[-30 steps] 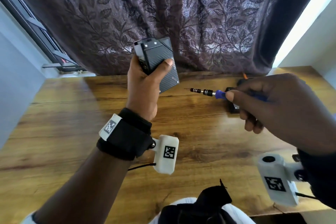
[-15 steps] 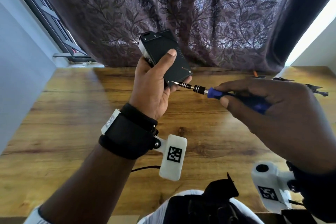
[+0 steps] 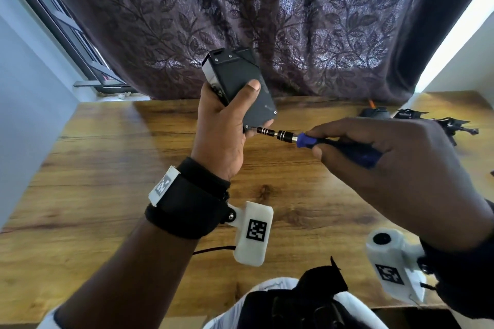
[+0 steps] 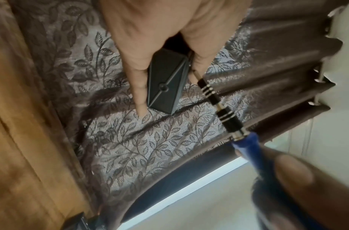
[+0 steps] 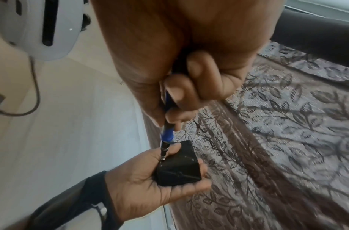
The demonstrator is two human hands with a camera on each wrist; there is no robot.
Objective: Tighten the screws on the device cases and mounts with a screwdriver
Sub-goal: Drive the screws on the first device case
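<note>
One black device case (image 3: 242, 88) is held upright in the air above the wooden surface (image 3: 107, 181), in front of the leaf-patterned curtain (image 3: 294, 21), and the left hand (image 3: 223, 131) has its grip clamped on it: the thumb lies across the broad face and the fingers wrap the far side, as the right wrist view also shows (image 5: 177, 169). One screwdriver (image 3: 299, 139) with a blue handle and a black shaft ringed in silver is in the right hand (image 3: 395, 165), whose grip is closed round the handle with the fingertips (image 5: 174, 93) curled on it. Its tip meets the lower corner of the case nearest the person, at a small screw (image 3: 246, 127) there; two more screw heads can be counted on the case's top end. From the left wrist view the case's narrow end face (image 4: 166, 82) shows one round hole at its middle, and the shaft (image 4: 215, 99) runs slanting beside it. Toward the far right corner of the surface lie several dark parts (image 3: 417, 117), too small to count surely. Two white tagged camera housings hang at the wrists, one on each (image 3: 254, 232).
</note>
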